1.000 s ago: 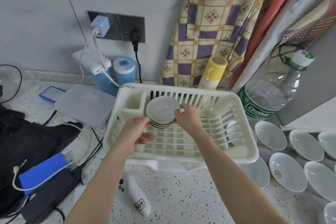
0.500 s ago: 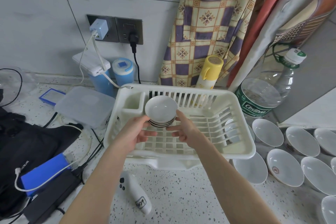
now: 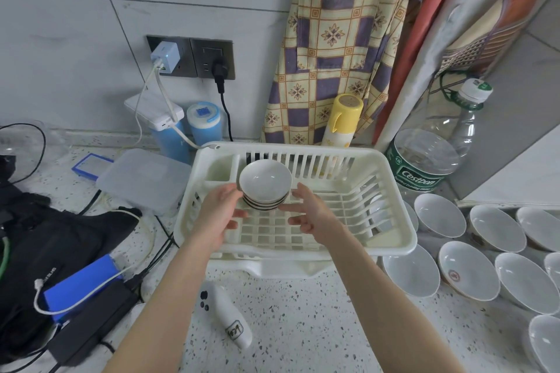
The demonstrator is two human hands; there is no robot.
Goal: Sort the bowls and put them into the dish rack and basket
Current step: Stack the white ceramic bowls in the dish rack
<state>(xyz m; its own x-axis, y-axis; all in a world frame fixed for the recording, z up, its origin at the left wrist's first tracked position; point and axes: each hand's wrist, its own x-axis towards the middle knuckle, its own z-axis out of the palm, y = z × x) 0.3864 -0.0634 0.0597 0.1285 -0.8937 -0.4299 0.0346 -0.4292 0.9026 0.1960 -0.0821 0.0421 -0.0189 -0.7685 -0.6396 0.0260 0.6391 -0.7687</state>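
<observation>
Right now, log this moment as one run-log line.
stage: bowl stack in dish rack | left hand: open, touching stack | right hand: open, beside stack | loose bowls: on counter, right

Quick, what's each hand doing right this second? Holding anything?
Left hand: open, fingers relaxed beside the stack of small bowls in the dish rack, holding nothing.
Right hand: open, fingers spread, holding nothing.
</observation>
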